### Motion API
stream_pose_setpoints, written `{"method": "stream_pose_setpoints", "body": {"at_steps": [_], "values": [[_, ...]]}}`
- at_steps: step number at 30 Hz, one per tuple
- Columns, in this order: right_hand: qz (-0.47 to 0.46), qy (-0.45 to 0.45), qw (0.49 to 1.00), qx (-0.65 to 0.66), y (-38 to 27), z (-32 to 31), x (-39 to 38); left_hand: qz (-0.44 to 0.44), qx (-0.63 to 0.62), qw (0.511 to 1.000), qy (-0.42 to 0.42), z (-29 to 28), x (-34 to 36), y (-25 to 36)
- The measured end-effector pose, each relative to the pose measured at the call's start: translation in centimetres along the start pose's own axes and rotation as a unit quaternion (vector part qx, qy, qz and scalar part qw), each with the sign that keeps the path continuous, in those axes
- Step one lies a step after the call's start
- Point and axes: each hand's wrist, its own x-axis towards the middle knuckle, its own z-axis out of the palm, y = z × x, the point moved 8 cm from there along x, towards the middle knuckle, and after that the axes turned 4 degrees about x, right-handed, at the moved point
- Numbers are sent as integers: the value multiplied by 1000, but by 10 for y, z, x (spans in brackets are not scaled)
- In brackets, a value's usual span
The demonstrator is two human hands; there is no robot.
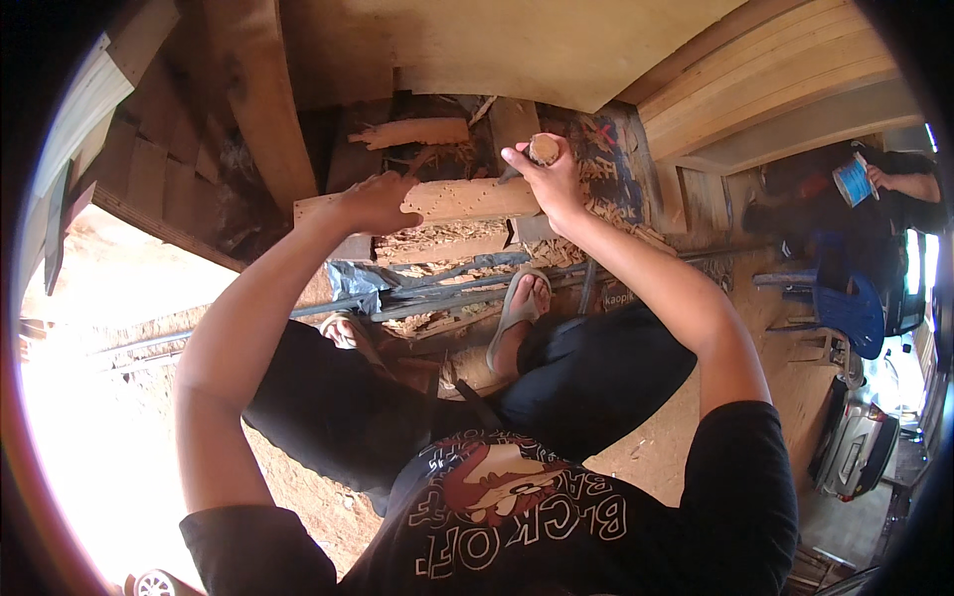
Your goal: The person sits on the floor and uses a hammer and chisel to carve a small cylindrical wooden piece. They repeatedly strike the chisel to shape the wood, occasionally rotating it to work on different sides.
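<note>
A narrow wooden board [467, 200] dotted with small dark holes lies crosswise in front of me. My left hand [370, 206] is closed over its left part, fingers on the far side and thumb toward me. At the board's right end, my right hand [558, 187] wraps round a wooden-handled tool [544, 150]; the round end of its handle points up at me. A small dark part of the tool shows beside the thumb near the board, but most of it is hidden by the hand, so its exact kind is unclear.
Wood chips [437, 243] and a loose wood piece [409, 131] lie around the board. My sandalled feet [519, 310] stand close by. A large panel [497, 45] and stacked planks [765, 84] border the far side. At right, another person's hand [894, 183] holds a blue container near a blue chair [848, 308].
</note>
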Motion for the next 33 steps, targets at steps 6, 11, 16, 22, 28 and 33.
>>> {"method": "stream_pose_setpoints", "body": {"at_steps": [6, 11, 16, 22, 28, 33], "values": [[20, -17, 995, -95, -2, -4, 19, -9, 210, 972, 105, 32, 27, 30], [9, -132, 988, -81, 7, 2, 31, -31, 320, 936, 143, 54, 56, 26], [10, -245, 968, -61, 4, 5, 34, -55, 304, 943, 125, 65, 76, 3], [-16, -417, 899, -134, -15, 22, 30, -74, 285, 952, 79, 62, 66, 5], [25, -200, 953, -228, -13, -1, 35, -88, 263, 956, 98, 44, 48, 5], [-61, -223, 939, -254, -24, -10, 38, -87, 206, 973, 59, 42, 39, -10]]}}
